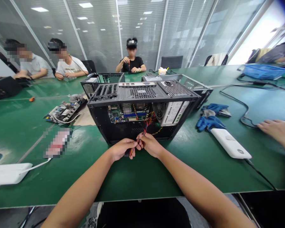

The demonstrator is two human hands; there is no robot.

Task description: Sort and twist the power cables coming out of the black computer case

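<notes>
An open black computer case (pixel 142 95) lies before me on the green table (pixel 142 177), its open side facing me. Inside it show a green motherboard (pixel 115 114), a fan (pixel 159 110) and a power supply with a white label (pixel 175 113). A bundle of coloured cables (pixel 145 126) runs out from beside the fan. Just in front of the case, my left hand (pixel 124 148) is closed around the lower part of the bundle. My right hand (pixel 149 144) pinches the same bundle slightly higher, and the fingertips of both hands nearly meet.
Blue gloves (pixel 210 118) and a white power bank (pixel 230 144) lie right. At left are a circuit board (pixel 66 109), a blurred phone (pixel 59 142) and another power bank (pixel 9 173). A person's hand (pixel 276 131) rests at far right; people sit opposite.
</notes>
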